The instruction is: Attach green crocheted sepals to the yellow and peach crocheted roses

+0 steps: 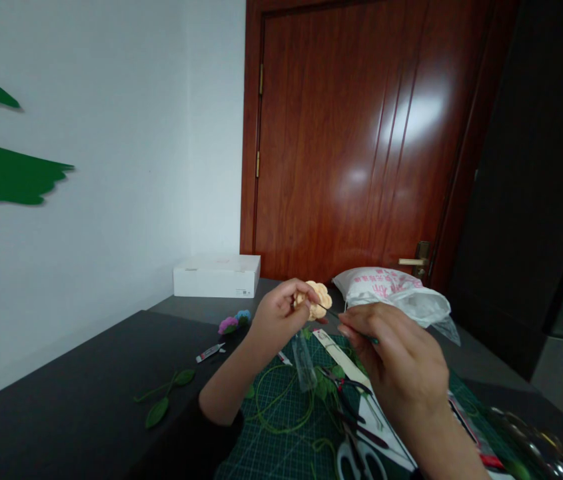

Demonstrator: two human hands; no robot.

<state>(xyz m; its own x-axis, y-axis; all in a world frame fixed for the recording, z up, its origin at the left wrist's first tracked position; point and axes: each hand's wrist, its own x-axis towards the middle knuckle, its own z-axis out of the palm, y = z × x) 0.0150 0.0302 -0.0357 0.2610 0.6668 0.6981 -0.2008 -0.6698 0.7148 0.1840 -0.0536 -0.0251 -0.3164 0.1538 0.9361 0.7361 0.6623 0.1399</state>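
Note:
In front of me, my left hand [279,312] is closed around a cream-yellow crocheted flower [322,299], its layered petals facing partly away. My right hand [404,357] pinches a thin dark stick [332,312] that reaches toward the flower. A bit of green shows under the right fingers. Whether the stick's tip goes into the flower or only touches it, I cannot tell. Below both hands lies a green cutting mat [281,440] with a loop of green yarn [284,430], a clear plastic sleeve [304,363], and scissors [361,460].
Left of the mat are a leafy green sprig [158,412], a small glue tube [210,353], and pink and blue crocheted flowers [228,325]. Farther back stand a white box [217,277] and a white plastic bag [386,288]. Shiny clear packaging [528,440] lies at the front right.

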